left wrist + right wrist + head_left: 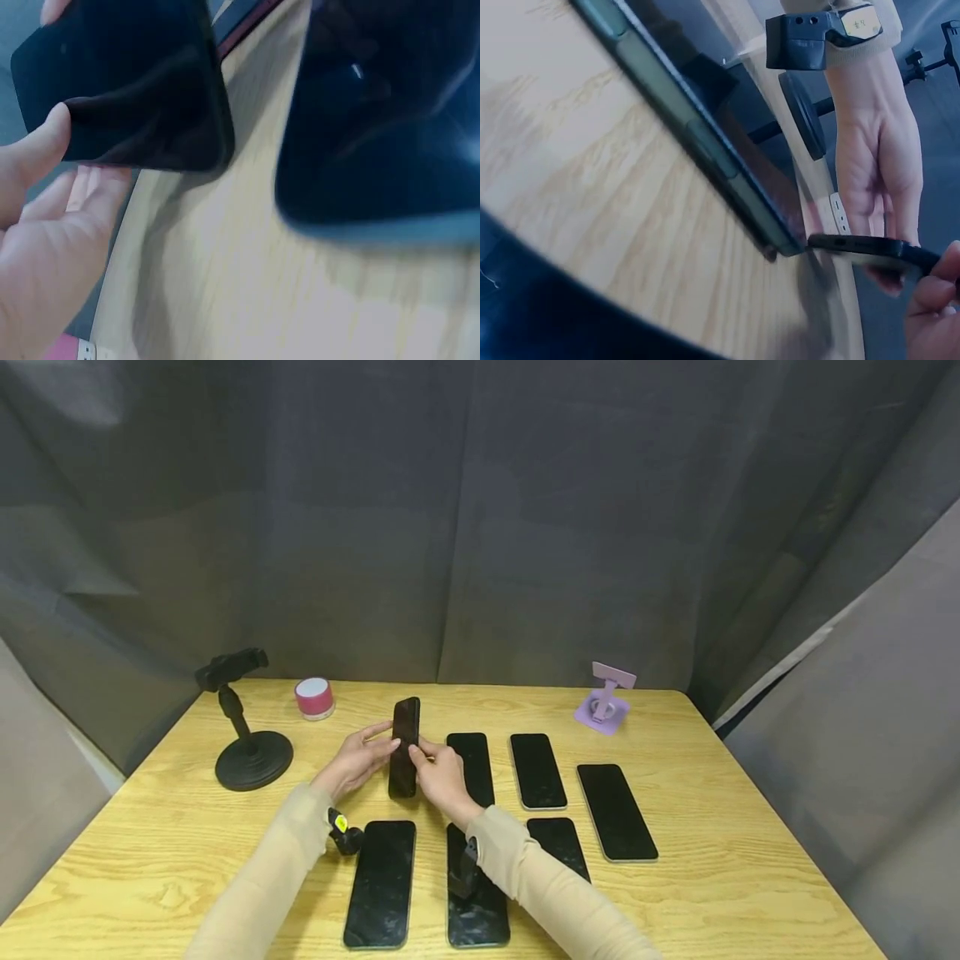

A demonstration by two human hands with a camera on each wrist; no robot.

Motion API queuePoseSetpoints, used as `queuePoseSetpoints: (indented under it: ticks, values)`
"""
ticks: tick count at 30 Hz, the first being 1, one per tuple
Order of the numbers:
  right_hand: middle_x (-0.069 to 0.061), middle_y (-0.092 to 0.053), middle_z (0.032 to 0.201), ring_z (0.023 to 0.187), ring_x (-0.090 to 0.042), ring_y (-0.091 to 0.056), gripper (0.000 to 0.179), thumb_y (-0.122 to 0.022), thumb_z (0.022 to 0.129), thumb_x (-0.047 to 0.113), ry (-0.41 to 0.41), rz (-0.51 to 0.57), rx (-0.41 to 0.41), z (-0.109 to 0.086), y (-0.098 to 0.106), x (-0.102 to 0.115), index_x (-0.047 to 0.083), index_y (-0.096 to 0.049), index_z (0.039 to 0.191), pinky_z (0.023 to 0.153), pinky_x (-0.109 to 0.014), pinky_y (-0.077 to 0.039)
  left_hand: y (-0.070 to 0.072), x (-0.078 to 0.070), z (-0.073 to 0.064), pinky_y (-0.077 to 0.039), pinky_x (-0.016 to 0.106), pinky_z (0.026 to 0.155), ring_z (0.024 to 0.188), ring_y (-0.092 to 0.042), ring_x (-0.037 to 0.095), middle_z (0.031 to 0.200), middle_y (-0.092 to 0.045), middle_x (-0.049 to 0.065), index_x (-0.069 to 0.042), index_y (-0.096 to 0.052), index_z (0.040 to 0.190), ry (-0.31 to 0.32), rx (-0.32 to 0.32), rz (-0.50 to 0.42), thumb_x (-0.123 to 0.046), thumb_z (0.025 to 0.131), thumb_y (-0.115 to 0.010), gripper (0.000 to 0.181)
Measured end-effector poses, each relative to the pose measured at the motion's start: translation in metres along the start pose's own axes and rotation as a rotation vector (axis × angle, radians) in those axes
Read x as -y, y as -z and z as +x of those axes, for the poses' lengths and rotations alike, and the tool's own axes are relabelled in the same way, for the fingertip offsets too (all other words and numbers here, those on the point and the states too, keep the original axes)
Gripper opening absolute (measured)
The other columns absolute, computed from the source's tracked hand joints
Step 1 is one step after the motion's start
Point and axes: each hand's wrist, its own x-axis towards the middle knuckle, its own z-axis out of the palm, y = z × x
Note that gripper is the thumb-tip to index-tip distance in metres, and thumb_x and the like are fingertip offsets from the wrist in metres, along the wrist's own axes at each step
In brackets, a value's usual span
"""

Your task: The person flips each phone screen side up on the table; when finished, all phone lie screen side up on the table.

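Between both hands a black smartphone (pixel 404 747) is held up on its edge, above the wooden table. My left hand (pixel 356 762) grips its left side; in the left wrist view the thumb (pixel 46 142) lies on the dark glass face and the fingers are behind. From the other side, my right hand (pixel 447 779) pinches the phone's right edge. In the right wrist view the held phone (pixel 862 246) appears edge-on between the left hand (pixel 877 142) and the right hand (pixel 932 315). Its back is largely hidden.
Several phones lie flat, screens up, including one phone (pixel 380 885) near the left forearm and one (pixel 617 812) at right. A black phone stand (pixel 253 760) and pink round container (pixel 314 697) stand at left. The purple stand (pixel 602 710) is back right. Dark curtains surround the table (pixel 150 860).
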Motion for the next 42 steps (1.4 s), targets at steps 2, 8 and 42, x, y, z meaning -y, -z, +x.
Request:
queuePoseSetpoints:
  ticks: [2,8,42]
  values:
    - [-0.002,-0.059,0.059,0.050,-0.007,-0.050,0.038,-0.054,0.099,0.023,0.012,-0.014,-0.025,0.001,-0.001,-0.002,0.007,-0.056,0.133,0.046,-0.020,-0.038,0.004,0.001,0.000,-0.033,0.038,0.112,0.134,-0.041,0.030,0.149,-0.032,0.028,0.002,-0.024,0.149,0.008,-0.017,0.014,-0.010,0.099,-0.052,0.059]
    - [-0.007,-0.063,0.070,0.052,-0.006,-0.055,0.035,-0.056,0.098,0.019,0.050,-0.077,-0.068,0.003,-0.001,-0.007,0.001,-0.059,0.128,0.055,-0.020,-0.046,0.011,0.001,-0.002,-0.035,0.036,0.110,0.137,-0.035,0.033,0.151,-0.030,0.026,0.004,-0.032,0.146,-0.010,-0.081,0.030,-0.006,0.096,-0.056,0.056]
    - [-0.010,-0.070,0.076,0.058,-0.018,-0.068,0.044,-0.057,0.095,0.007,0.013,-0.074,0.001,0.007,0.001,-0.013,-0.002,-0.047,0.137,0.055,-0.021,-0.055,0.023,-0.011,-0.019,-0.055,0.024,0.081,0.092,-0.065,0.014,0.111,-0.066,0.027,0.007,-0.049,0.134,-0.146,-0.078,0.456,-0.005,0.089,-0.066,0.049]
